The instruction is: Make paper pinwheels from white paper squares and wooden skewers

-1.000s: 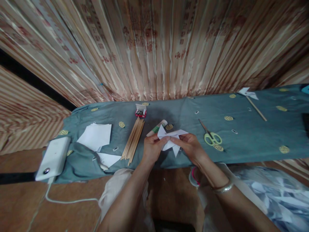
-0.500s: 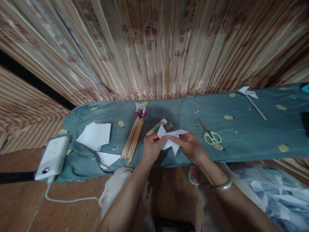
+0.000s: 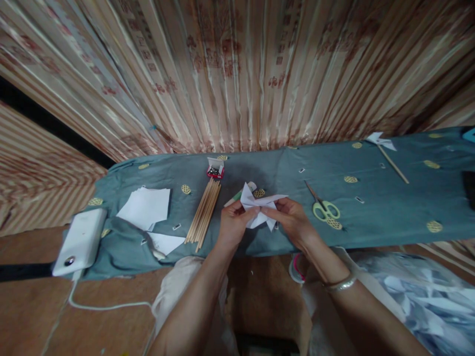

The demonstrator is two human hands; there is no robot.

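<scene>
Both hands hold a white folded paper piece [image 3: 257,206] with pointed flaps, just above the near edge of a teal cloth-covered table [image 3: 389,212]. My left hand [image 3: 234,223] pinches its left side, fingers closed. My right hand [image 3: 291,220] pinches the right side; a metal bangle sits on that wrist. A glue stick [image 3: 237,196] lies partly hidden behind the paper. A bundle of wooden sticks [image 3: 204,210] lies left of my hands, and yellow-handled scissors [image 3: 323,207] lie to the right.
A small red box of pins [image 3: 215,169] stands beyond the sticks. White paper sheets [image 3: 145,207] and a white power bank [image 3: 79,241] with a cable lie at the left. A finished paper pinwheel on a stick [image 3: 386,148] lies far right. A striped curtain hangs behind.
The paper piece has turned a little in my hands; its upper flap now points higher. Both hands stay in about the same place.
</scene>
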